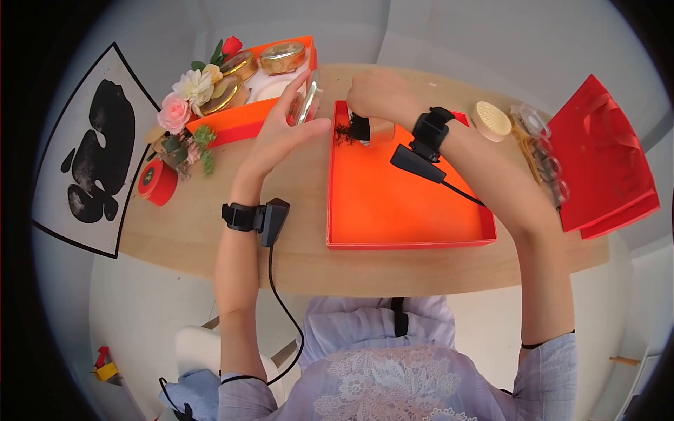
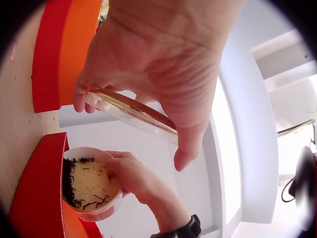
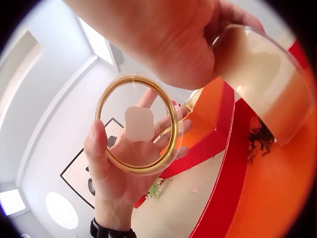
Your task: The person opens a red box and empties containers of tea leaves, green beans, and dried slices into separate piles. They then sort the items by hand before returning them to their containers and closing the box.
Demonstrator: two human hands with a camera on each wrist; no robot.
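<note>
My left hand holds a round clear lid with a gold rim and a pale square patch, gripping its edge between thumb and fingers. The lid stands on edge, close to the gift box. My right hand grips a round clear tub, tipped on its side over the far left corner of a shallow red box tray with an orange inside. Dark, twisted strands like dry tea leaves lie in the tub and spill at its mouth toward the tray.
An orange-red gift box with gold-rimmed round tins stands back left, beside flowers and a red round tin. To the right are a pale round disc, clear round pieces and a red bag.
</note>
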